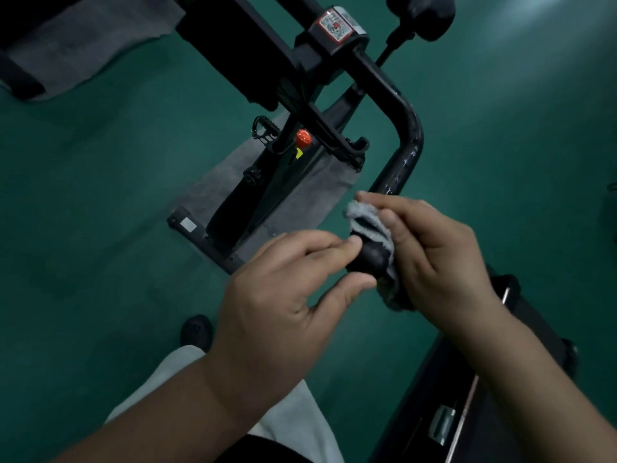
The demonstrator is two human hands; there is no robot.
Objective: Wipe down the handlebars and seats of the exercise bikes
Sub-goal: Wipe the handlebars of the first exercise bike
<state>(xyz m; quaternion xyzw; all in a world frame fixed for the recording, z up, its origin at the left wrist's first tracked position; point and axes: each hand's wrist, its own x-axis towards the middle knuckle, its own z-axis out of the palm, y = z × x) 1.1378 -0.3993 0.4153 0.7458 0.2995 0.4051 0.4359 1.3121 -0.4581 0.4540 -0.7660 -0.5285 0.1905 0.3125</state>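
A black exercise bike handlebar (405, 142) curves down from the console toward me and ends in a rounded black grip end (369, 259). My right hand (437, 259) holds a grey cloth (370, 225) wrapped around the bar just above that end. My left hand (283, 289) pinches the grip end between thumb and fingertips. The bike's seat is not clearly in view.
The bike's frame, pedal (263, 130) and red knob (303, 138) stand on a grey mat (293, 198) over a green floor (100, 195). Another black machine (467, 396) sits at the lower right. A second mat and machine lie at the top left. My shoe (197, 330) is below.
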